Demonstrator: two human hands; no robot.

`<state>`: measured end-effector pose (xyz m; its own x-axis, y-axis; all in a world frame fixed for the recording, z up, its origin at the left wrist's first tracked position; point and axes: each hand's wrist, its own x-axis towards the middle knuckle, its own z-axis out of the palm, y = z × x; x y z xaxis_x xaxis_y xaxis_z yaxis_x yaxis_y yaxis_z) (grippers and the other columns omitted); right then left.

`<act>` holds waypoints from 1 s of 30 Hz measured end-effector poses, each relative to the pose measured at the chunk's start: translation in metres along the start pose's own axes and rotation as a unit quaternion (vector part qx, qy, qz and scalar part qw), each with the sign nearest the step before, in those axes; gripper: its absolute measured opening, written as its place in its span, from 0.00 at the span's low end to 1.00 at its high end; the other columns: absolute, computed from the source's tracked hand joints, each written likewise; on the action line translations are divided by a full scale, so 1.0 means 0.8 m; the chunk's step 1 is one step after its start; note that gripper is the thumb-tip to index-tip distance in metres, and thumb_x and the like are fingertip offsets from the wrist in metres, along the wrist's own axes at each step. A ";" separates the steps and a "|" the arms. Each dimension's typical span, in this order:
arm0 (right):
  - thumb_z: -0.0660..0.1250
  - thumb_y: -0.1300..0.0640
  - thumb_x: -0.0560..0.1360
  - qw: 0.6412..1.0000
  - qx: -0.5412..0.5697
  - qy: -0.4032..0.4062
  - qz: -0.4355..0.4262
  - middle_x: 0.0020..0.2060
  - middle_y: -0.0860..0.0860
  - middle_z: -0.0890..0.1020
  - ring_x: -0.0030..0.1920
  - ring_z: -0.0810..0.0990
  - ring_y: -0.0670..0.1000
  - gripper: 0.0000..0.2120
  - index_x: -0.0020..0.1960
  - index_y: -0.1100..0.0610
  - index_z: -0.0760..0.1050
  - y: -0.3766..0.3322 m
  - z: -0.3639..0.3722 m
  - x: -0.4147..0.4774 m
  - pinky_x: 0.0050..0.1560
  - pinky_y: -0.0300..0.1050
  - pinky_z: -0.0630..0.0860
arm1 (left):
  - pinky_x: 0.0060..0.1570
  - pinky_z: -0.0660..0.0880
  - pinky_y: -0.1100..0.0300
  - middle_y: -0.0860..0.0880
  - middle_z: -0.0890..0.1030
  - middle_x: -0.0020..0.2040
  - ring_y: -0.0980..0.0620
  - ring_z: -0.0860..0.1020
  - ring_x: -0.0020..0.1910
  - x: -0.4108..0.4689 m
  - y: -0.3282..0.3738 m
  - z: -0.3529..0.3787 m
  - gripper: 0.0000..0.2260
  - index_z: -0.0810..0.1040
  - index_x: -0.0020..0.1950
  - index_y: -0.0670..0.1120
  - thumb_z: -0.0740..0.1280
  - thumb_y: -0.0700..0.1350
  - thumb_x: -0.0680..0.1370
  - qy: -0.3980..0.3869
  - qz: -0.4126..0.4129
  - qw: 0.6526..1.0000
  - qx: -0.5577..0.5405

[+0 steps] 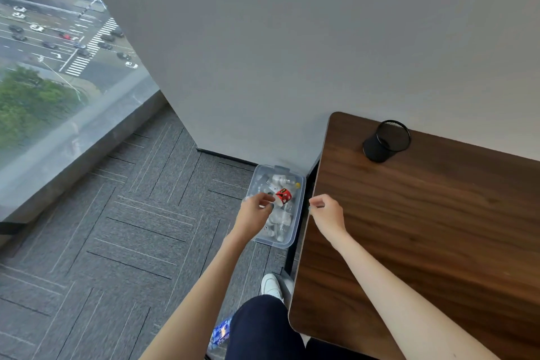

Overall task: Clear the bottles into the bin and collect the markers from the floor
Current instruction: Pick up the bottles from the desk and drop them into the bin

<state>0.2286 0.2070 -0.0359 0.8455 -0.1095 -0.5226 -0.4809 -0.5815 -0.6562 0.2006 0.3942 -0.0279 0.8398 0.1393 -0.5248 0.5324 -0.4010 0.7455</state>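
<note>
One view only, head-worn, looking steeply down. Shows both bare forearms stretched forward from 6 o'clock toward mid-frame.

Finds the left hand (pixel 253 211) back-up over the left side of the clear plastic bin (pixel 301 187), with the fingers loosely curled. Puts thumb and forefinger tips close together at the white end of the red-labelled bottle (pixel 284 195); cannot tell whether pinching it or merely beside it. Places that bottle at 1 o'clock of the left hand, lying on top of the heap inside the bin.

Finds the right hand (pixel 326 211) over the left edge of the wooden desk (pixel 438 228), back of the hand up. Has its fingers curled in toward the palm, thumb against forefinger, with nothing visible in the grasp.

Places the bin on the grey carpet (pixel 131 213), against the wall (pixel 292 38) at 12 o'clock and just beside the desk at 3 o'clock. Shows several clear bottles (pixel 281 221) heaped inside at mixed angles.

Sets a black mesh pen cup (pixel 386 142) on the desk at 1 o'clock of the right hand, well apart from it. Shows a white shoe (pixel 271 285) on the carpet at 6 o'clock of the bin. Shows a blue-printed item (pixel 221 332) on the floor at 7 o'clock, partly hidden by the left forearm and too obscured to name. Takes in a tall window (pixel 43 67) at 10 o'clock.
</note>
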 end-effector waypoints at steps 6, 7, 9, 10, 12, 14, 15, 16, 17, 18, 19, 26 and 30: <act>0.63 0.63 0.76 0.996 0.073 0.042 -0.014 0.46 0.50 0.82 0.49 0.82 0.52 0.08 0.48 0.53 0.78 0.022 -0.057 -0.004 0.52 0.54 0.81 | 0.48 0.76 0.58 0.48 0.82 0.47 0.49 0.81 0.48 0.001 0.064 0.055 0.09 0.81 0.53 0.44 0.63 0.38 0.78 -0.032 0.054 0.998 0.011; 0.64 0.63 0.77 0.995 0.081 0.053 -0.016 0.45 0.50 0.82 0.49 0.82 0.52 0.07 0.48 0.53 0.78 0.028 -0.071 -0.005 0.52 0.53 0.81 | 0.49 0.76 0.59 0.48 0.82 0.48 0.50 0.81 0.48 0.000 0.076 0.066 0.09 0.81 0.53 0.44 0.63 0.38 0.78 -0.040 0.063 0.997 0.014; 0.64 0.63 0.77 0.992 0.096 0.076 -0.017 0.45 0.50 0.81 0.48 0.83 0.52 0.07 0.48 0.52 0.78 0.044 -0.102 -0.006 0.51 0.52 0.81 | 0.49 0.76 0.57 0.49 0.82 0.48 0.49 0.81 0.47 -0.003 0.099 0.093 0.08 0.81 0.51 0.47 0.64 0.39 0.77 -0.055 0.086 0.995 0.023; 0.64 0.63 0.77 0.991 0.103 0.087 -0.014 0.45 0.49 0.81 0.47 0.83 0.52 0.07 0.48 0.52 0.78 0.053 -0.120 -0.007 0.50 0.51 0.81 | 0.49 0.77 0.55 0.50 0.83 0.48 0.48 0.81 0.47 -0.006 0.110 0.108 0.08 0.81 0.51 0.48 0.64 0.39 0.77 -0.061 0.096 0.993 0.030; 0.64 0.63 0.77 0.987 0.117 0.108 -0.007 0.45 0.50 0.81 0.45 0.83 0.51 0.07 0.49 0.53 0.78 0.072 -0.157 -0.007 0.48 0.50 0.82 | 0.50 0.78 0.52 0.49 0.84 0.47 0.48 0.82 0.46 -0.010 0.133 0.140 0.08 0.81 0.52 0.48 0.65 0.40 0.77 -0.068 0.115 0.990 0.047; 0.63 0.63 0.78 0.985 0.125 0.123 -0.002 0.46 0.51 0.80 0.43 0.83 0.49 0.06 0.50 0.55 0.78 0.094 -0.197 -0.006 0.47 0.49 0.82 | 0.51 0.79 0.51 0.50 0.84 0.47 0.49 0.82 0.46 -0.016 0.156 0.176 0.08 0.81 0.51 0.50 0.65 0.41 0.77 -0.081 0.124 0.987 0.058; 0.63 0.63 0.78 0.984 0.125 0.127 -0.002 0.46 0.51 0.80 0.43 0.83 0.48 0.06 0.51 0.55 0.78 0.106 -0.216 -0.005 0.48 0.49 0.82 | 0.52 0.79 0.51 0.50 0.84 0.48 0.50 0.82 0.46 -0.020 0.167 0.194 0.08 0.80 0.51 0.52 0.65 0.42 0.77 -0.093 0.122 0.987 0.057; 0.63 0.63 0.78 0.983 0.126 0.132 0.000 0.47 0.51 0.80 0.42 0.83 0.48 0.06 0.52 0.55 0.78 0.120 -0.237 -0.003 0.48 0.49 0.82 | 0.52 0.80 0.51 0.51 0.83 0.49 0.51 0.82 0.47 -0.025 0.179 0.214 0.08 0.79 0.52 0.52 0.64 0.42 0.77 -0.105 0.117 0.986 0.059; 0.63 0.63 0.78 0.982 0.128 0.137 0.000 0.46 0.51 0.80 0.42 0.83 0.48 0.07 0.52 0.55 0.78 0.135 -0.258 -0.002 0.49 0.50 0.82 | 0.52 0.80 0.52 0.51 0.83 0.49 0.51 0.82 0.47 -0.030 0.189 0.237 0.08 0.79 0.52 0.52 0.64 0.42 0.78 -0.114 0.113 0.985 0.058; 0.63 0.63 0.78 0.982 0.128 0.140 -0.001 0.46 0.50 0.80 0.42 0.83 0.48 0.07 0.52 0.55 0.78 0.145 -0.272 0.001 0.49 0.50 0.82 | 0.51 0.80 0.54 0.51 0.83 0.49 0.51 0.82 0.47 -0.033 0.196 0.252 0.08 0.79 0.52 0.52 0.63 0.42 0.78 -0.115 0.110 0.986 0.055; 0.63 0.63 0.78 0.981 0.129 0.142 -0.002 0.45 0.50 0.80 0.42 0.83 0.48 0.07 0.51 0.55 0.78 0.158 -0.292 0.003 0.49 0.50 0.82 | 0.49 0.79 0.56 0.51 0.83 0.48 0.51 0.82 0.48 -0.038 0.205 0.274 0.08 0.79 0.52 0.52 0.63 0.41 0.78 -0.113 0.111 0.986 0.053; 0.63 0.63 0.77 0.986 0.098 0.133 -0.014 0.42 0.47 0.80 0.41 0.83 0.47 0.07 0.51 0.55 0.78 0.286 -0.468 0.024 0.50 0.50 0.82 | 0.38 0.73 0.66 0.48 0.84 0.47 0.51 0.82 0.48 -0.078 0.290 0.471 0.09 0.80 0.54 0.47 0.62 0.39 0.78 -0.102 0.102 0.989 0.037; 0.63 0.63 0.77 0.988 0.080 0.134 -0.008 0.39 0.46 0.80 0.41 0.83 0.47 0.07 0.50 0.54 0.78 0.342 -0.545 0.028 0.50 0.52 0.81 | 0.33 0.70 0.74 0.46 0.85 0.46 0.50 0.82 0.47 -0.100 0.331 0.547 0.10 0.80 0.55 0.45 0.62 0.39 0.77 -0.103 0.094 0.989 0.041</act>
<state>0.2175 -0.3063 0.0105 0.8736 -0.3239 -0.3632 -0.4802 -0.4529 -0.7512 0.2281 -0.1191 0.0318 0.8791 -0.1292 -0.4587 0.3509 -0.4758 0.8065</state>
